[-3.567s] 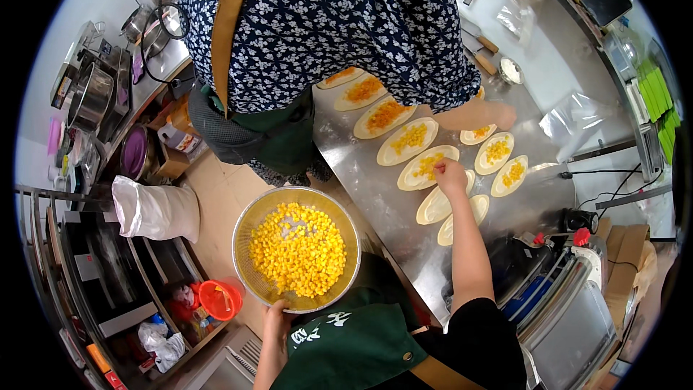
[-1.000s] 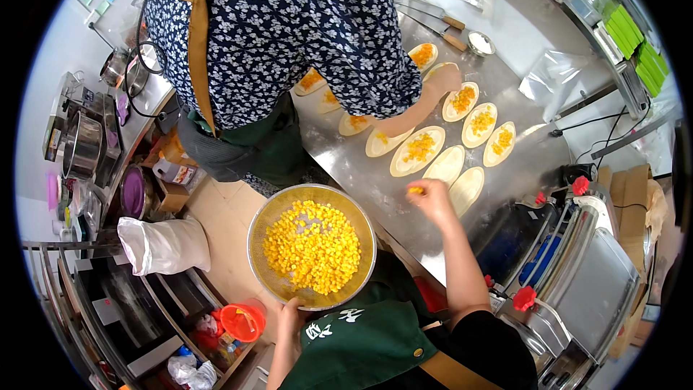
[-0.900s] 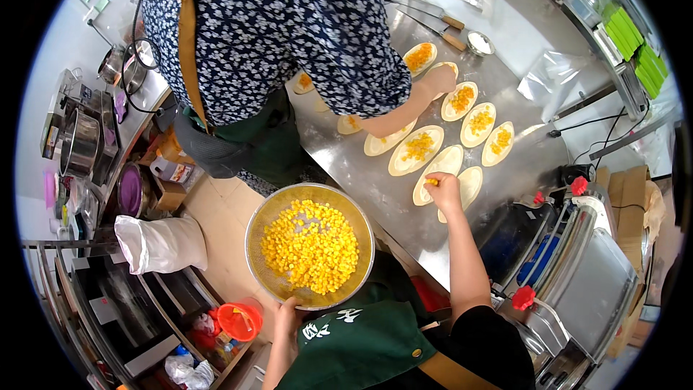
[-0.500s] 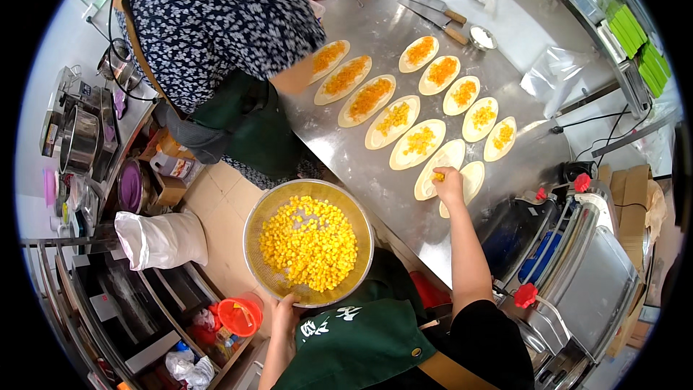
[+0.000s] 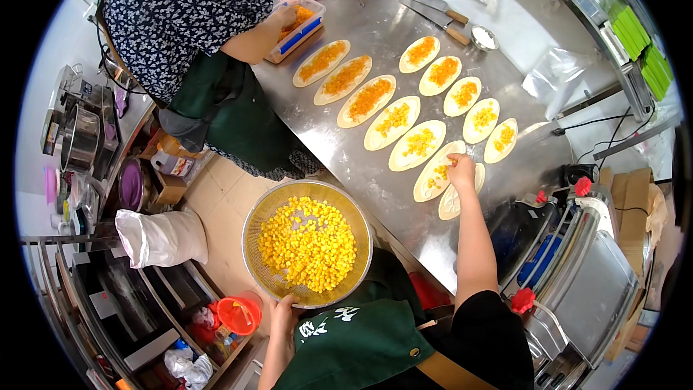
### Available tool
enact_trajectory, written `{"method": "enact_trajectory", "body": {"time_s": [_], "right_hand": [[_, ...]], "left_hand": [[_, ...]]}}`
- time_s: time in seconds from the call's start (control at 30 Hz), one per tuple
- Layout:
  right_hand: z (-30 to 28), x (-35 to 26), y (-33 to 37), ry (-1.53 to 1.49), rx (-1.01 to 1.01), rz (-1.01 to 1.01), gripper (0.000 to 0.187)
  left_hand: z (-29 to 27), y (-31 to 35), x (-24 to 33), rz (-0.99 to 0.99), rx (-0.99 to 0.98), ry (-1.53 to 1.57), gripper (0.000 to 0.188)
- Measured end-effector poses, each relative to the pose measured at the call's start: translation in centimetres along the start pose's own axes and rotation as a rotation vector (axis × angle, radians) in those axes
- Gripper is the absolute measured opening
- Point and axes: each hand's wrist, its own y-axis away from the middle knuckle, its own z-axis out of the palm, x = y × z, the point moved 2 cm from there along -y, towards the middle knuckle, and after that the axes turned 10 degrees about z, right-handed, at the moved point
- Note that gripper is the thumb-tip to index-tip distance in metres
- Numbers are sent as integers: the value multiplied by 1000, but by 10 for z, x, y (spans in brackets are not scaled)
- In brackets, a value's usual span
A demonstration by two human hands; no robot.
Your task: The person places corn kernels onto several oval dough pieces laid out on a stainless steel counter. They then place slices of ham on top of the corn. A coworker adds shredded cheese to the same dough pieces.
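Observation:
My left hand (image 5: 284, 310) grips the near rim of a round metal strainer bowl (image 5: 254, 269), held beside the table. Loose yellow corn kernels (image 5: 307, 245) lie in the bowl. My right hand (image 5: 463, 171), its fingers bunched around corn kernels, hovers low over the far end of an oval dough piece (image 5: 424, 189). A few kernels are scattered on that dough. Just right of it, partly under my wrist, is a bare dough oval (image 5: 450, 206). Further dough ovals in two rows bear toppings: yellow corn on the nearer ones (image 5: 419, 143), orange bits on the farther ones (image 5: 367, 100).
A co-worker's hand (image 5: 287, 16) reaches into a plastic tub (image 5: 312, 27) of orange bits at the table's far left. Knives (image 5: 453, 35) and a small bowl of white powder (image 5: 484, 37) lie at the back. Metal equipment with red knobs (image 5: 523, 300) stands at right.
My right hand has shifted slightly up and right, and corn now lies on the dough beneath it. The co-worker's arm has moved back to the tub. My left hand and the bowl barely moved.

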Motion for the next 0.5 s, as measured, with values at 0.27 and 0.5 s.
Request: {"method": "enact_trajectory", "body": {"time_s": [0.27,0.5], "right_hand": [[-13,-6,-15,115,5,31,24],[-23,-16,1,57,74,-19,18]], "left_hand": [[-3,-2,-3,-24,1,-20,53],[4,0,2,-14,-7,-6,52]]}}
